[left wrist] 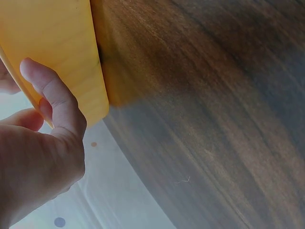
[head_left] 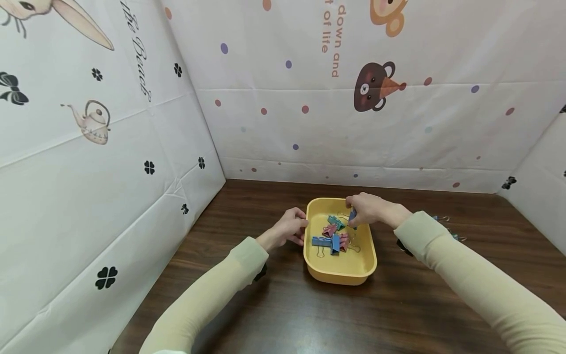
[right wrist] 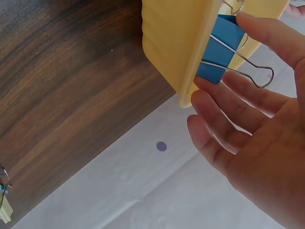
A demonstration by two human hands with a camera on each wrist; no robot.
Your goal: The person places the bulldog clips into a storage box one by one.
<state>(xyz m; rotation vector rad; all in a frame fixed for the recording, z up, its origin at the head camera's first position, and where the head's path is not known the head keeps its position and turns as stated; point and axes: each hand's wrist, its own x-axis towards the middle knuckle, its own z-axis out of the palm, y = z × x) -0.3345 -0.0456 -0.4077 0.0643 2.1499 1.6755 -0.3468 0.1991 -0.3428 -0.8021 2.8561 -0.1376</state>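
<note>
A yellow plastic bin (head_left: 339,279) stands on the table between both hands. My left hand (head_left: 291,227) holds its left rim, a finger lying along the outer wall (left wrist: 71,43) in the left wrist view. Over the bin's far right corner, my right hand (head_left: 373,209) pinches a blue binder clip (right wrist: 221,50) between thumb and fingers, its wire handles sticking out. Other binder clips lie inside: a teal one (head_left: 336,222), a pink one (head_left: 329,230), a blue one (head_left: 321,241) against another upright blue one (head_left: 335,244), and more pink (head_left: 344,241) beside them.
More binder clips (head_left: 455,237) lie on the dark wooden table (head_left: 283,314) at the right, partly hidden by the right sleeve. A pale yellow clip (right wrist: 5,212) shows at the right wrist view's lower left corner. Printed white sheeting (head_left: 265,132) rises behind the table and along both sides.
</note>
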